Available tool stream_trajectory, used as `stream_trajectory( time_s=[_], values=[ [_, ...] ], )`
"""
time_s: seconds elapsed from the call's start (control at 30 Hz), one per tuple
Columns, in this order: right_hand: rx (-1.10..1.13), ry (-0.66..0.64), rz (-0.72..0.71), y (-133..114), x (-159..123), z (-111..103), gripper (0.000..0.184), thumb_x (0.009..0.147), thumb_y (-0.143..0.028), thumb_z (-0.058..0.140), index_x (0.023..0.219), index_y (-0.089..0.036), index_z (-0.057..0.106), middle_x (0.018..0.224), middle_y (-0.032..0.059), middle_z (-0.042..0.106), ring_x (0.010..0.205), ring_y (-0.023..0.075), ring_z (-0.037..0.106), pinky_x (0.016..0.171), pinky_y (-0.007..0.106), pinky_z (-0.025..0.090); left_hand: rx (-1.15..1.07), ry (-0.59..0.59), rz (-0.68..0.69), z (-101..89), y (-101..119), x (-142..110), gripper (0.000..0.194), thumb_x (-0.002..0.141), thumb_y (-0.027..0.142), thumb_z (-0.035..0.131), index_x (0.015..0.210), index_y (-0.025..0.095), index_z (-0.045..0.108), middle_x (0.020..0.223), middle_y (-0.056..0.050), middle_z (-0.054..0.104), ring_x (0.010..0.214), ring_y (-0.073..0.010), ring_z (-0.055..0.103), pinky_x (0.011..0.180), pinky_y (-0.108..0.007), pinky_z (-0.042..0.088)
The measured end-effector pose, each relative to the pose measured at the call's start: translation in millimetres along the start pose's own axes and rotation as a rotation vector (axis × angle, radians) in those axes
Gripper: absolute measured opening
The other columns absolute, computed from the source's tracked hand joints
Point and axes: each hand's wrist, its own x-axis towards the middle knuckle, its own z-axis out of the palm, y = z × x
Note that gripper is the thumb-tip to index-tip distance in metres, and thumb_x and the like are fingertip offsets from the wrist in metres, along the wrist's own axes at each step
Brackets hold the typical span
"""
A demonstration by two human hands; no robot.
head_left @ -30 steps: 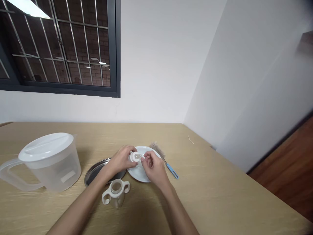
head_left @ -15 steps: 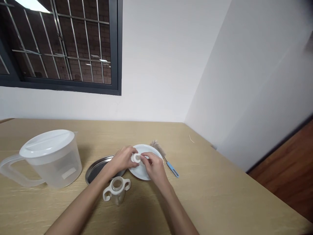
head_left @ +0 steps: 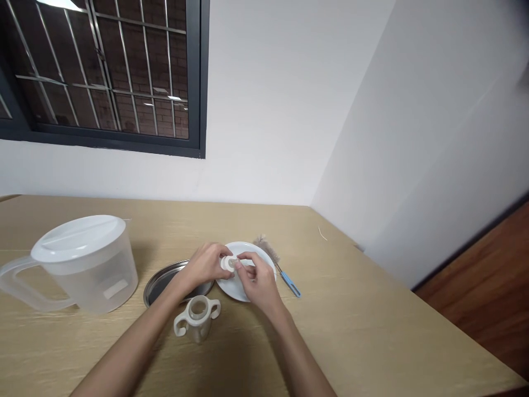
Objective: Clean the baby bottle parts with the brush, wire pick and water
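Possibly, with your left hand [head_left: 206, 262] gripping the ring [head_left: 225, 263] and your right hand [head_left: 261, 282] pinching the teat [head_left: 232, 263], a hard tug drops either onto the plate [head_left: 233, 288].

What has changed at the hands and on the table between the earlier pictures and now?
The right hand has moved its fingertips left, covering more of the clear nipple; whether they grip it is unclear. Nothing was visibly let go. The left hand still holds the white ring; the pitcher, metal tray, two-handled container, plate and brush stayed put.
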Motion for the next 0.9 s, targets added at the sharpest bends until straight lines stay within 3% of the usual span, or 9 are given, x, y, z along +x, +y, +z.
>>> stream_trajectory(
  time_s=[0.17, 0.5, 0.9],
  values=[
    [0.045, -0.042, -0.099, -3.2, 0.4, -1.7, 0.016, 0.090, -0.031, 0.057, 0.101, -0.022, 0.064, 0.106, 0.0092, 0.060, 0.088, 0.0199, 0.067, 0.071, 0.031, 0.062, 0.026, -0.011, 0.025, -3.0, 1.3, -2.0, 0.036, 0.066, 0.028, 0.069, 0.101, 0.022, 0.073, 0.098, -0.006, 0.073, 0.090, -0.0256, 0.065, 0.074, -0.030, 0.046],
    [-0.170, -0.151, -0.160, -0.9, 1.3, -11.3, 0.017, 0.094, -0.023, 0.052, 0.096, -0.022, 0.068, 0.107, 0.0080, 0.058, 0.079, 0.0156, 0.062, 0.066, 0.027, 0.054, 0.078, -0.036, 0.099, 4.0, 1.2, -0.3, 0.036, 0.065, 0.020, 0.067, 0.100, 0.023, 0.074, 0.095, -0.007, 0.073, 0.084, -0.0242, 0.065, 0.073, -0.029, 0.045],
    [-0.253, -0.117, -0.214, 2.1, 0.1, -6.1, 0.019, 0.093, -0.017, 0.048, 0.089, -0.021, 0.067, 0.099, 0.0063, 0.057, 0.077, 0.0152, 0.058, 0.067, 0.027, 0.050, 0.012, -0.047, 0.118, 9.4, 0.7, 0.1, 0.032, 0.066, 0.020, 0.065, 0.096, 0.024, 0.075, 0.094, -0.006, 0.072, 0.084, -0.0232, 0.065, 0.074, -0.029, 0.045]
  ],
)
